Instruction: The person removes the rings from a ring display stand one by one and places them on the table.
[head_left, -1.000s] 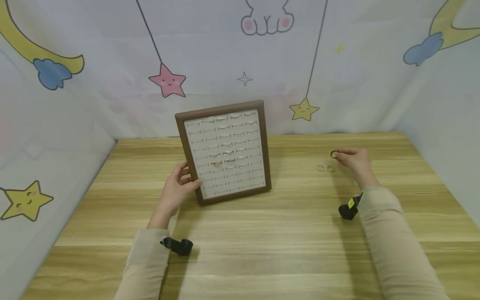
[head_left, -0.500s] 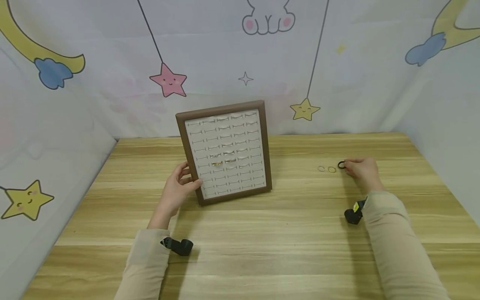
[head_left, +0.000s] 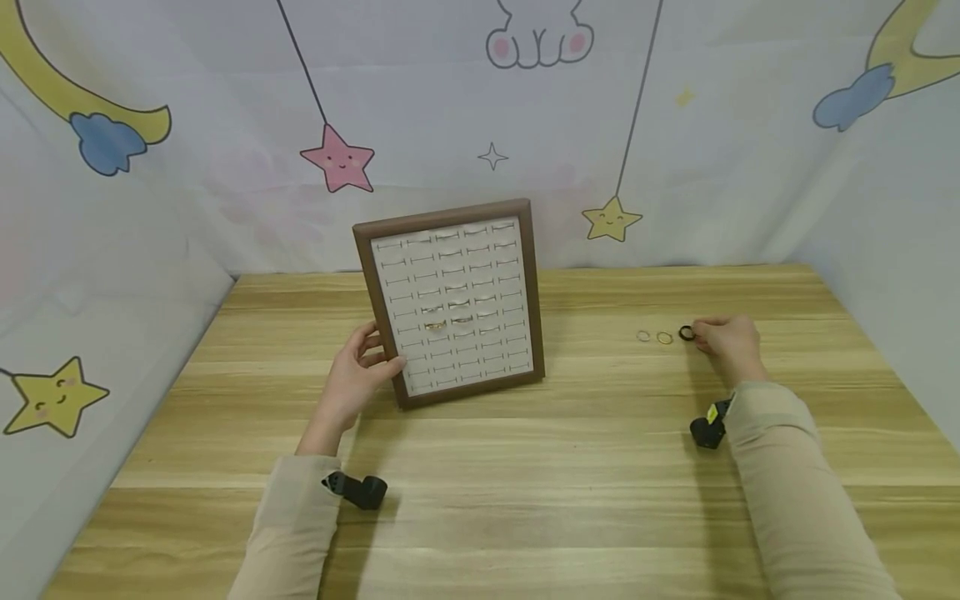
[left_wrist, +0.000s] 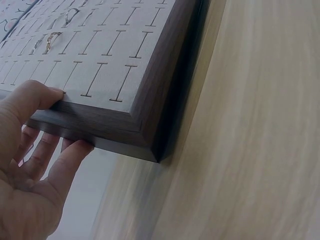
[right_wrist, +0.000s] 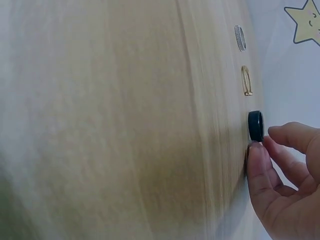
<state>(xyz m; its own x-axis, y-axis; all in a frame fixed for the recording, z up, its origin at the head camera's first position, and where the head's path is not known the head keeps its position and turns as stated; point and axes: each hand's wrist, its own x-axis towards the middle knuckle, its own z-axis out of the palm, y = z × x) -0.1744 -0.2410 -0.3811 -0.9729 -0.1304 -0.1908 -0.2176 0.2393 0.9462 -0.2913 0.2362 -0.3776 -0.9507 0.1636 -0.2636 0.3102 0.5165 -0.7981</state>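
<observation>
A brown-framed ring display board (head_left: 457, 350) stands tilted on the table, with several rings in its slots. My left hand (head_left: 360, 375) grips its left side, thumb on the front and fingers behind, as the left wrist view shows at the frame (left_wrist: 100, 127). On the table at the right, a black ring (right_wrist: 256, 126) lies at the fingertips of my right hand (head_left: 731, 343). Thumb and fingers are parted there, and a fingertip appears to touch the ring's edge. A gold ring (head_left: 664, 338) and a silver ring (head_left: 643, 336) lie beside it in a row.
The wooden table (head_left: 570, 500) reaches back to a white curtain (head_left: 420, 125) printed with stars and moons. Small black cameras are strapped to both sleeves, the left camera (head_left: 367, 492) and the right camera (head_left: 707, 431) hanging over the table.
My right hand has brought the black ring down and to the right, onto the table beside the gold ring, and its fingers have loosened. My left hand stays on the display board.
</observation>
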